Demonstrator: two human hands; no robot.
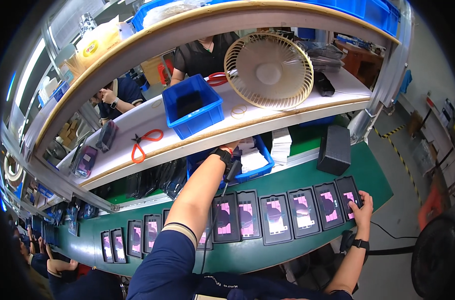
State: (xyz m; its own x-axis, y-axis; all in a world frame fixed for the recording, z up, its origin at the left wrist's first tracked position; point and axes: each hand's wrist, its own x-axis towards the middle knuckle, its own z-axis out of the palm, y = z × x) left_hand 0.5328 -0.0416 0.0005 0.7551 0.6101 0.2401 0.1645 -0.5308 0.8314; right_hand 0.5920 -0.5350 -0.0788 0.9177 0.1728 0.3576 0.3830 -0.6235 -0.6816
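Note:
My left arm stretches forward under the shelf. My left hand (231, 145) is at a blue bin (260, 172) that holds stacks of white paper pieces (253, 160); its fingers are mostly hidden. At the right end of the row, my right hand (362, 209) grips the edge of a black tray (356, 188), thumb on the front and fingers round the side. That tray, like the several others in the row, such as this black tray (291, 235), bears a pink and white rectangular panel. A dark watch is on each wrist.
A dark block-shaped box (334, 150) stands on the green table (372, 175). A stick-like dark tool (232, 172) hangs on a cord by my left wrist. Above, the shelf (312, 102) carries a fan (269, 72), a blue bin (193, 114) and red-handled cutters (146, 145). Other people sit nearby.

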